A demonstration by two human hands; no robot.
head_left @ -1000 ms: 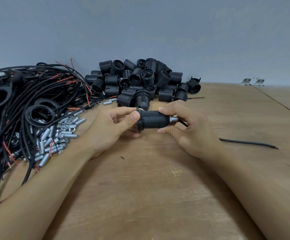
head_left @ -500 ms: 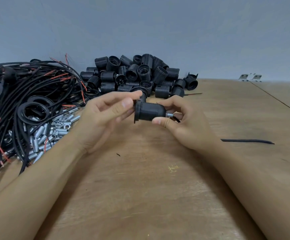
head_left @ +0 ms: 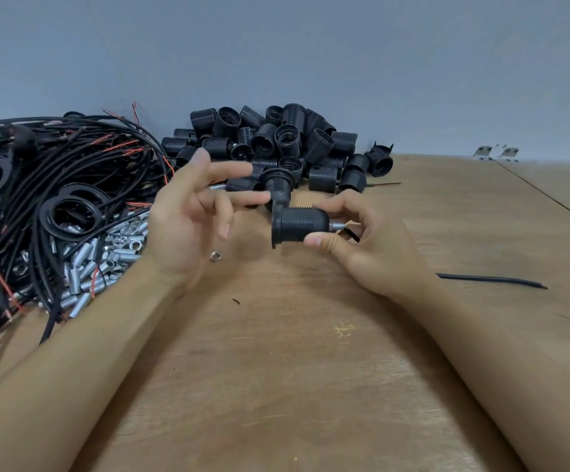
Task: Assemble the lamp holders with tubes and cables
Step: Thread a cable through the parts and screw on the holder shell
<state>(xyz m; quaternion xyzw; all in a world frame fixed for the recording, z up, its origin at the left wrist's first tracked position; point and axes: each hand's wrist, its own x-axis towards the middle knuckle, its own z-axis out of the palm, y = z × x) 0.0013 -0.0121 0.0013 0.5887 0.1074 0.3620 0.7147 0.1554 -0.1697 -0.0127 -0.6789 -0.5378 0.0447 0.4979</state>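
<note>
- Left hand (head_left: 188,219): fingers spread and straight, holding nothing, one fingertip just beside the rim of the lamp holder (head_left: 299,225).
- Lamp holder: lying sideways above the table (head_left: 276,369), metal tube (head_left: 337,226) at its right end.
- Right hand (head_left: 368,243): thumb and fingers pinch the holder's right end.

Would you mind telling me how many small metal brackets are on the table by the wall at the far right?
2. One bracket lies at the table's far edge by the wall, and the second bracket lies just right of it. More may sit outside the picture.
</note>
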